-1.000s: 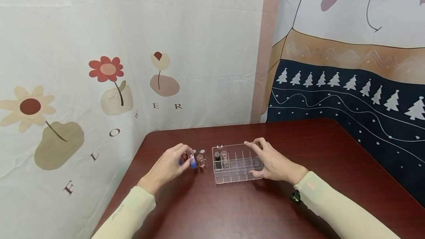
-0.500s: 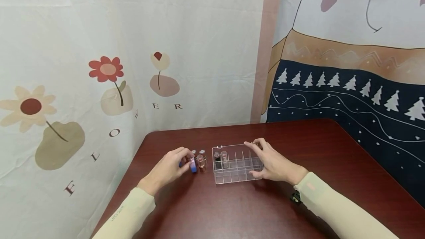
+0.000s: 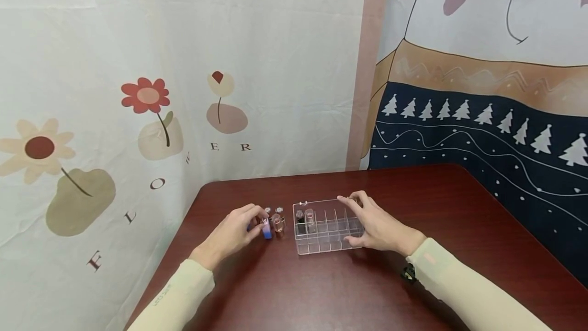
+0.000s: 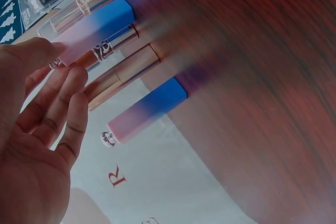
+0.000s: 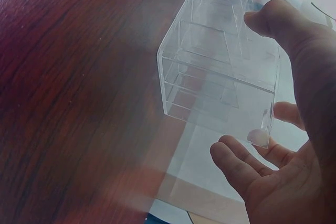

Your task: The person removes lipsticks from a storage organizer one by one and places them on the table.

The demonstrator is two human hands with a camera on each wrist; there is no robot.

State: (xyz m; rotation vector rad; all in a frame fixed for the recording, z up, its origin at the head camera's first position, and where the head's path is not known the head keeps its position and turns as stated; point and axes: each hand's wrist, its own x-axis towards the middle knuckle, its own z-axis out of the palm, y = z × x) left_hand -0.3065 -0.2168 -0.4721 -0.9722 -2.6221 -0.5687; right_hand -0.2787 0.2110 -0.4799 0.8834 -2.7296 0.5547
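My left hand pinches the upper end of a pink-to-blue lip gloss tube between thumb and fingers. The tube stands upright at the left of the table among several others. A second pink-to-blue tube and a clear, gold-toned tube stand near it in the left wrist view. My right hand grips the right end of a clear divided organizer, thumb at the near side and fingers behind. A dark tube and a clear tube stand in its leftmost back compartments.
The dark red wooden table extends around the organizer and tubes. A pale printed cloth hangs along its back and left edges. A navy cloth with white trees hangs at the right.
The pink-to-blue tube in my left hand has come down slightly and turned more upright, then stayed almost still. My right hand and the organizer have not visibly moved.
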